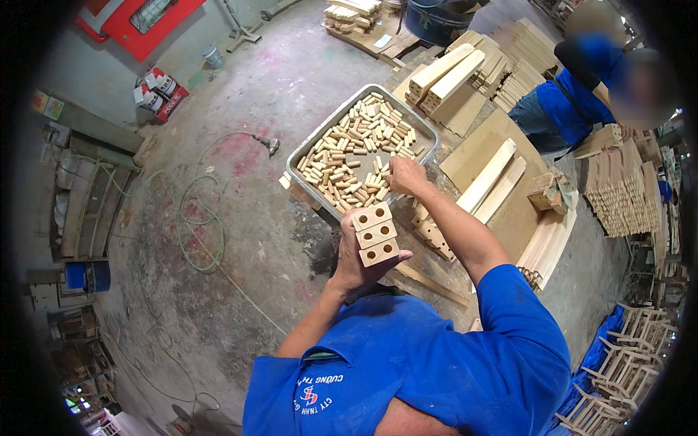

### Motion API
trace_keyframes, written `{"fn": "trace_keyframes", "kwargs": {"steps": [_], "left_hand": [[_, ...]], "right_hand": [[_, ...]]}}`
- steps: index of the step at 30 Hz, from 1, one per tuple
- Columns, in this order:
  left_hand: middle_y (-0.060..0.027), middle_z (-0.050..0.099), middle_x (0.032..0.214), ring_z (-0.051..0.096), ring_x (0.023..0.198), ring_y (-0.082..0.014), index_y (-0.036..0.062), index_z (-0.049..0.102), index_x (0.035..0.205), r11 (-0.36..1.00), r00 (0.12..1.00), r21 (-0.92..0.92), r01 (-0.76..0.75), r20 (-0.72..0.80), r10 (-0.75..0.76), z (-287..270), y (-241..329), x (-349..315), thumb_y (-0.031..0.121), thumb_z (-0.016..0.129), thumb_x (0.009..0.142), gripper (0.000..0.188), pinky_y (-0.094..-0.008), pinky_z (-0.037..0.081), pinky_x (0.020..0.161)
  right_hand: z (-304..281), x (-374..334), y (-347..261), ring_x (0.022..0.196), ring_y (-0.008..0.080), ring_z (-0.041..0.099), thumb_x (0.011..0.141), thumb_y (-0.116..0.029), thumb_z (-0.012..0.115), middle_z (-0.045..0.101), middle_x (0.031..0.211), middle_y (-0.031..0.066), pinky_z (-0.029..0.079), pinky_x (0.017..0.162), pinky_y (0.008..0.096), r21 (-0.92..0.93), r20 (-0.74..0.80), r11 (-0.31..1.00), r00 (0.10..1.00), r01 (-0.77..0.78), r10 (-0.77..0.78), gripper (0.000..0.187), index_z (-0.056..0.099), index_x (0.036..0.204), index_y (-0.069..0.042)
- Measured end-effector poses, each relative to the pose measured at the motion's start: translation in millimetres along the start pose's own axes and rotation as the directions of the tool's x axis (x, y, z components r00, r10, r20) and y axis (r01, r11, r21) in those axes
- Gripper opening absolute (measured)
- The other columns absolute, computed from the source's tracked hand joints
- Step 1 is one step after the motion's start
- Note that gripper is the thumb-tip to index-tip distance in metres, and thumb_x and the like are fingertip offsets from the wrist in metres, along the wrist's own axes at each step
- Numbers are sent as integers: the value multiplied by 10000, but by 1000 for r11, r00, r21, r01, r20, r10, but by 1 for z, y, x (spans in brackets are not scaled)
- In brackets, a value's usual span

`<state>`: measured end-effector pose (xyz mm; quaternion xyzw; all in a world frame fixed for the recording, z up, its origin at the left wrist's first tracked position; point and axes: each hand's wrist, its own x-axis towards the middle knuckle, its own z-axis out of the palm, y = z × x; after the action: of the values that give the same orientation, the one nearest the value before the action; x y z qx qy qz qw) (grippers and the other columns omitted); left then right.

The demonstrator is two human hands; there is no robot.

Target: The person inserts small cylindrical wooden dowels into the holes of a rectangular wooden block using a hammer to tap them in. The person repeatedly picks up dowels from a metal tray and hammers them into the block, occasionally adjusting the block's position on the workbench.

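Note:
My left hand point(350, 256) is closed around a stack of three wooden bars point(375, 234), their ends turned up toward me. Each end has two dark round drilled holes. Just beyond it stands a grey metal tray point(359, 159) holding many short wooden dowels point(367, 122). Over the tray's near right side is my right hand point(408, 176), its fingers curled together among the dowels. What lies between those fingertips is hidden. Beside my right forearm lie more wooden bars with drilled ends point(434, 237).
Long wooden bars point(486, 182) rest on a board at right, with stacked timber point(619, 190) farther out. Another person in blue point(563, 105) bends at the upper right. A green hose point(179, 218) loops over the floor at left. Wooden frames point(618, 370) stand at lower right.

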<state>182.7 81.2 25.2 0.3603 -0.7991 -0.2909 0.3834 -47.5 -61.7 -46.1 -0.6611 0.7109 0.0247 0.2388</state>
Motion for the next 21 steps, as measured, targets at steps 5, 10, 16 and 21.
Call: {"fn": "trace_keyframes", "kwargs": {"steps": [5,10,16,21], "left_hand": [[-128,690,1221,655,1156,-332,52,555,1347,985,992,-128,112,-51,-119,9,1,-2,531,970,784,848,-489,474,1068],[-201,643,1279,678,1128,-333,-22,247,1448,985,991,-109,131,5,-131,17,-14,-5,481,1054,691,1216,-469,541,1012],[-206,648,1279,692,1111,-330,-22,270,1431,916,964,-301,265,73,-255,15,6,10,480,1034,729,1153,-461,551,997],[-179,619,1364,637,1225,-257,3,286,1502,912,971,-347,218,-13,-237,14,10,3,368,1034,767,1110,-432,546,1065]], "right_hand": [[0,-11,-5,1178,428,704,938,-176,617,736,1224,237,579,964,551,52,-90,997,994,61,-56,270,739,1150,-61],[0,-7,-5,1154,392,708,917,-184,674,748,1165,200,580,926,526,64,-101,997,994,48,-42,215,746,1110,-126],[-28,-27,6,973,230,713,1007,-183,695,753,1028,113,585,886,429,647,-232,755,971,110,58,143,744,1037,-52],[-137,-115,-22,907,63,661,1062,-115,738,745,1024,30,546,793,232,782,-366,362,844,508,-393,158,754,1186,-18]]}}
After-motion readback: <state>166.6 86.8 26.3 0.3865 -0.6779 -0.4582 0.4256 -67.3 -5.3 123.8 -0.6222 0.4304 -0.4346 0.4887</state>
